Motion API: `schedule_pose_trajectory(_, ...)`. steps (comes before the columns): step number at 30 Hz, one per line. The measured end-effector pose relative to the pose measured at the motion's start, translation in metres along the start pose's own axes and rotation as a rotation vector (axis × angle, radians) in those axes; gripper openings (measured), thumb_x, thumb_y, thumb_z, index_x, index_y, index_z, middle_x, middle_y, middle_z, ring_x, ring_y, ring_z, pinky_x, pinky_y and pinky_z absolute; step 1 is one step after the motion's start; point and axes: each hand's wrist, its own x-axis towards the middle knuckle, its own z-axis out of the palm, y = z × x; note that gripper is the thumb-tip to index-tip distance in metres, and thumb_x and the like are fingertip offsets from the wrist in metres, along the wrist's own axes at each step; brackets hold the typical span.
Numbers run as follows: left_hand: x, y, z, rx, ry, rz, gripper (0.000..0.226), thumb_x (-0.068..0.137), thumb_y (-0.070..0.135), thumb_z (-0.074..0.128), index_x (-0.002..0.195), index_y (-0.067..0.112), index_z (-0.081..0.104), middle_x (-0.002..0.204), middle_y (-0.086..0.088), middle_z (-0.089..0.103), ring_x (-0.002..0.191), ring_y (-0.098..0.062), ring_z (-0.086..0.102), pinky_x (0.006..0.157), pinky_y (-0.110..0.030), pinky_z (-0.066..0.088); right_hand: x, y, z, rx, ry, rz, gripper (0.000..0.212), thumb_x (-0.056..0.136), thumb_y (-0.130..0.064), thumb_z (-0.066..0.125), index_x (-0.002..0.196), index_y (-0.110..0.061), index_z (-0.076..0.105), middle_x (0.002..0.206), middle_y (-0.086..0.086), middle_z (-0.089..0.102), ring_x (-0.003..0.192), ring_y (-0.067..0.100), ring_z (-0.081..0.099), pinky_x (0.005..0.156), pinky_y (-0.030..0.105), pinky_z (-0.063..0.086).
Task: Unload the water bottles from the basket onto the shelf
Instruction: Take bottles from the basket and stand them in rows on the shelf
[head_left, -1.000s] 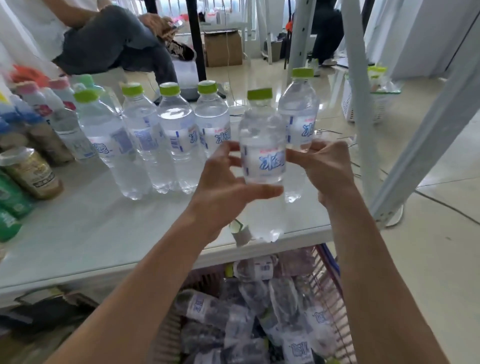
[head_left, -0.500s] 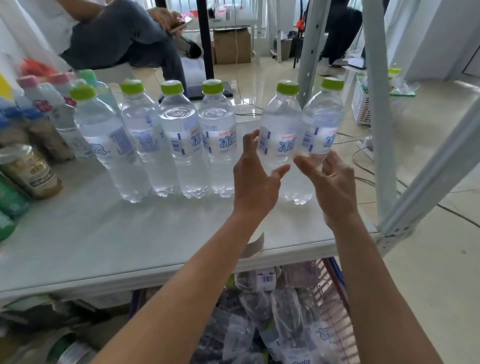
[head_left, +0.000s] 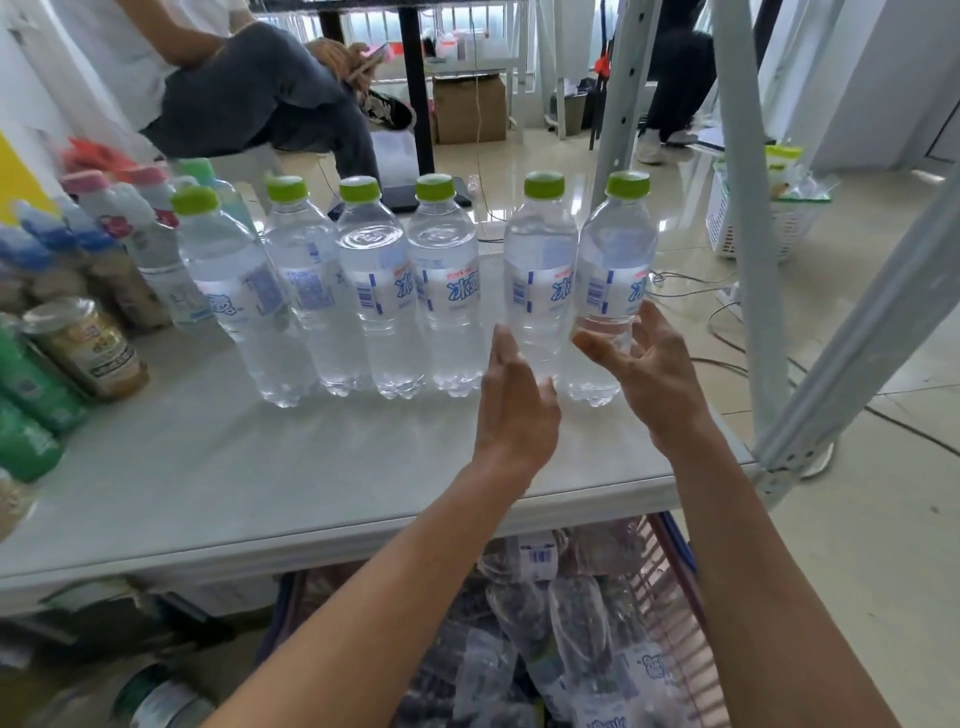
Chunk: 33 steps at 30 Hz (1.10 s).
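Several clear water bottles with green caps stand in a row on the grey shelf (head_left: 218, 467). The second from the right, the newest bottle (head_left: 540, 280), stands upright beside the end bottle (head_left: 615, 275). My left hand (head_left: 514, 400) is in front of the newest bottle's lower part, fingers straight, close to it or just touching. My right hand (head_left: 644, 364) hovers with fingers spread loosely in front of the end bottle's base, holding nothing. Below the shelf edge, the basket (head_left: 670, 587) holds several more bottles lying down.
Other drinks with pink, blue and green caps and a jar (head_left: 85, 345) crowd the shelf's left side. A shelf upright (head_left: 743, 223) and diagonal brace (head_left: 862, 332) stand at the right. A seated person and a white floor basket (head_left: 753, 223) are behind.
A second ago both hands held the bottle above the shelf front. They set it down in the row next to the end bottle, and now both hands have let go and opened.
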Motion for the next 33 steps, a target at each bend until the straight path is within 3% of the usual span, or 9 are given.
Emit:
schedule_pose_trajectory(4, 0.004, 0.006, -0.017, 0.042, -0.18, -0.06, 0.083, 0.094, 0.007, 0.063, 0.158, -0.001, 0.011, 0.162, -0.018, 0.032, 0.144, -0.035, 0.04, 0.114, -0.038, 0.04, -0.003, 0.0, 0.006, 0.001, 0.004, -0.003, 0.07, 0.082, -0.039, 0.084, 0.142, -0.021, 0.053, 0.133, -0.002, 0.07, 0.13, 0.023, 0.063, 0.114, 0.055, 0.044)
schedule_pose_trajectory(8, 0.0, 0.015, -0.029, 0.072, -0.243, -0.122, 0.075, 0.093, 0.015, 0.062, 0.154, -0.003, 0.022, 0.151, -0.018, 0.043, 0.136, -0.034, 0.047, 0.098, -0.032, 0.043, -0.001, -0.001, 0.008, 0.033, 0.001, -0.012, 0.073, 0.079, -0.045, 0.084, 0.142, -0.022, 0.054, 0.133, -0.003, 0.07, 0.13, 0.021, 0.063, 0.115, 0.055, 0.043)
schedule_pose_trajectory(10, -0.004, 0.012, -0.033, 0.093, -0.207, -0.133, 0.06, 0.091, 0.02, 0.064, 0.142, 0.002, 0.039, 0.136, -0.013, 0.052, 0.124, -0.03, 0.054, 0.086, -0.029, 0.041, 0.0, -0.002, 0.012, 0.051, -0.007, -0.012, 0.075, 0.079, -0.045, 0.084, 0.143, -0.022, 0.052, 0.136, -0.002, 0.069, 0.133, 0.021, 0.061, 0.117, 0.055, 0.041)
schedule_pose_trajectory(13, -0.004, -0.003, -0.045, 0.091, -0.097, -0.143, 0.045, 0.088, 0.025, 0.067, 0.128, 0.011, 0.05, 0.124, -0.007, 0.052, 0.114, -0.026, 0.056, 0.086, -0.029, 0.041, 0.001, -0.001, 0.015, 0.062, -0.015, -0.008, 0.07, 0.085, -0.035, 0.083, 0.145, -0.021, 0.051, 0.138, -0.002, 0.067, 0.134, 0.02, 0.059, 0.119, 0.055, 0.038)
schedule_pose_trajectory(15, -0.001, -0.014, -0.05, 0.07, -0.093, -0.134, 0.042, 0.088, 0.026, 0.067, 0.125, 0.014, 0.051, 0.122, -0.006, 0.051, 0.111, -0.025, 0.056, 0.091, -0.032, 0.045, 0.003, -0.001, 0.017, 0.059, -0.017, 0.003, 0.066, 0.088, -0.03, 0.082, 0.145, -0.02, 0.051, 0.138, -0.001, 0.066, 0.135, 0.019, 0.058, 0.119, 0.055, 0.038)
schedule_pose_trajectory(20, 0.004, -0.026, -0.049, 0.021, -0.119, -0.068, 0.039, 0.088, 0.019, 0.068, 0.123, 0.014, 0.052, 0.117, -0.001, 0.05, 0.109, -0.02, 0.056, 0.087, -0.027, 0.04, 0.006, -0.001, 0.02, 0.032, -0.026, 0.022, 0.061, 0.09, -0.024, 0.08, 0.144, -0.019, 0.052, 0.137, 0.0, 0.067, 0.133, 0.018, 0.059, 0.118, 0.051, 0.041)
schedule_pose_trajectory(28, 0.007, -0.038, -0.047, 0.004, -0.108, -0.045, 0.033, 0.088, 0.013, 0.067, 0.119, 0.01, 0.058, 0.118, -0.004, 0.06, 0.109, -0.019, 0.06, 0.087, -0.027, 0.045, 0.009, 0.0, 0.017, -0.062, -0.044, 0.017, 0.061, 0.092, -0.026, 0.078, 0.146, -0.017, 0.051, 0.14, 0.001, 0.065, 0.134, 0.019, 0.059, 0.117, 0.049, 0.043)
schedule_pose_trajectory(31, -0.004, -0.043, -0.056, -0.088, -0.133, -0.106, 0.029, 0.089, 0.01, 0.068, 0.116, 0.012, 0.062, 0.11, -0.001, 0.066, 0.104, -0.016, 0.064, 0.085, -0.026, 0.05, 0.013, -0.003, 0.017, -0.123, -0.092, 0.175, 0.063, 0.09, -0.042, 0.078, 0.144, -0.019, 0.056, 0.137, -0.002, 0.068, 0.13, 0.019, 0.061, 0.116, 0.046, 0.043)
schedule_pose_trajectory(33, -0.019, -0.051, -0.071, -0.266, -0.106, -0.179, 0.018, 0.09, 0.003, 0.066, 0.105, 0.012, 0.067, 0.096, 0.0, 0.072, 0.092, -0.015, 0.071, 0.078, -0.028, 0.058, 0.016, -0.005, 0.014, -0.198, -0.112, 0.299, 0.066, 0.083, -0.047, 0.083, 0.138, -0.016, 0.062, 0.13, 0.002, 0.072, 0.123, 0.023, 0.065, 0.114, 0.048, 0.046)
